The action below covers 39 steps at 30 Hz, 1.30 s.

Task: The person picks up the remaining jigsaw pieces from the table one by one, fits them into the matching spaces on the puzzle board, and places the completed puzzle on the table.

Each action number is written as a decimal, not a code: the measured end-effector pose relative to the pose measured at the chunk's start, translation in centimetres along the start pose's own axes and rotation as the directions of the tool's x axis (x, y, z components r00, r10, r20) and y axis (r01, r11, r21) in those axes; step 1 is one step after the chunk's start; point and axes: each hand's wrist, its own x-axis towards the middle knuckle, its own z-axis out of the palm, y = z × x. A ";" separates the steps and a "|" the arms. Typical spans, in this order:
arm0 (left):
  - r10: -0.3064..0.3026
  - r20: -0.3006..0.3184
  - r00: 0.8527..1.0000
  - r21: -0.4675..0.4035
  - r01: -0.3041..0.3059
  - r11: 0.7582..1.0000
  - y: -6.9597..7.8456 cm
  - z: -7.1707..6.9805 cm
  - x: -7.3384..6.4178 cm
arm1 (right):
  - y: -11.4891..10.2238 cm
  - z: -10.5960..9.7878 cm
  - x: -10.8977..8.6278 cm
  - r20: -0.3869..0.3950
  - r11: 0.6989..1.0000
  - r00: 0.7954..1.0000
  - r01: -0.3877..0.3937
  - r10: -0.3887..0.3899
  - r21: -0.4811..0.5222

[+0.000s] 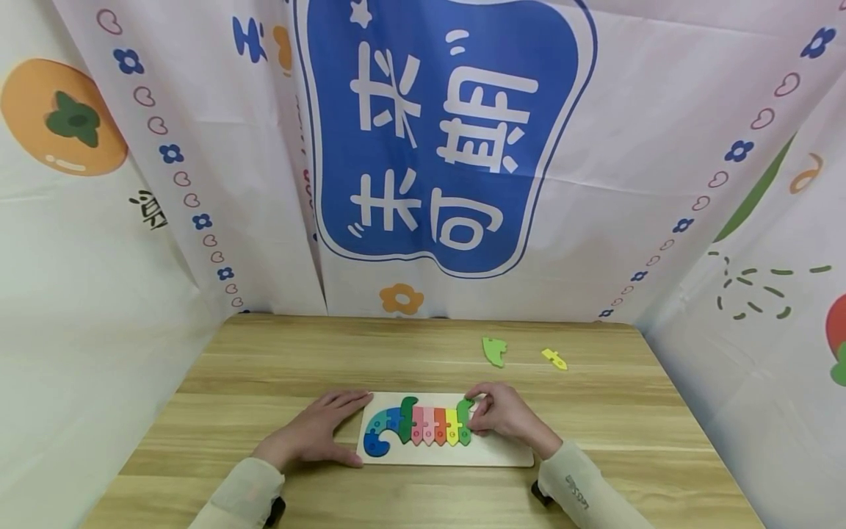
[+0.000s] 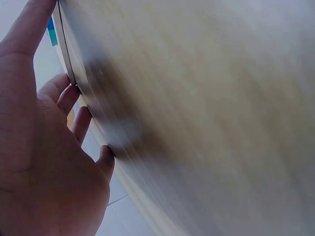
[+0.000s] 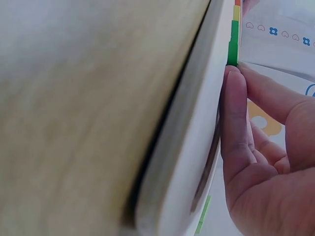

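Note:
A pale wooden puzzle board (image 1: 443, 456) lies on the table with a row of coloured pieces set in its left and middle part: blue, dark green, pink, orange and yellow. At the right end of that row sits a green puzzle piece (image 1: 465, 435). My right hand (image 1: 505, 413) pinches this piece between thumb and forefinger, the other fingers curled behind. In the right wrist view the fingertips meet the green edge. My left hand (image 1: 316, 432) rests at the board's left end, thumb by the near corner and extended fingers by the far one.
Beyond the board, a light green puzzle piece (image 1: 493, 351) and a yellow puzzle piece (image 1: 555, 359) lie loose on the wooden table (image 1: 317, 353). A printed white curtain (image 1: 608, 235) hangs behind the table and along both sides.

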 end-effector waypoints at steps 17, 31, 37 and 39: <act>0.000 0.003 1.000 -0.008 0.000 1.000 0.1 -0.1 -0.1 | -0.1 -0.1 0.0 0.005 1.000 1.000 -0.001 0.001 0.014; 0.003 -0.001 1.000 -0.006 -0.003 1.000 -0.1 0.2 0.1 | -0.4 -0.4 -0.2 0.014 1.000 1.000 -0.018 0.019 -0.026; 0.000 0.003 1.000 -0.010 0.000 1.000 -0.1 0.0 0.0 | -0.6 -1.9 0.5 -0.094 0.994 0.996 -0.018 0.008 -0.105; 0.002 0.002 1.000 -0.010 -0.002 1.000 0.0 0.0 0.0 | -0.5 -2.7 1.0 -0.154 0.991 0.988 -0.021 0.001 -0.133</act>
